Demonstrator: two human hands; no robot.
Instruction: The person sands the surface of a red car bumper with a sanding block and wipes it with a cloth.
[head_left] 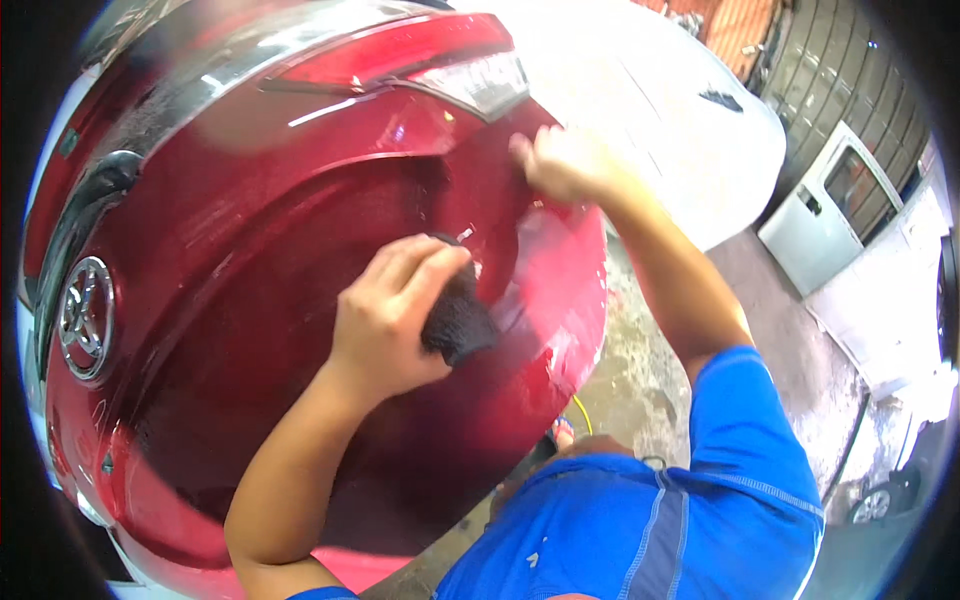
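The rear of a red car [330, 230] fills the left and middle, its paint glossy and wet-looking in places. My left hand [385, 315] is closed round a bunched black textured cloth [460, 320], held at the recessed middle of the rear panel. Farther right, my right hand [565, 165] is curled by the panel's right edge, just below the red and clear tail light [460, 70]. It is slightly blurred, and whatever its fingers hold, if anything, cannot be made out. A round chrome emblem [87, 318] is on the panel at the far left.
Behind the car lies a large white panel [650, 110]. A loose pale vehicle door [830, 210] leans by a slatted wall at the right. A thin yellow hose or cord [582, 412] runs on the wet-looking concrete floor [640, 350]. A wheel [873, 505] shows at the lower right.
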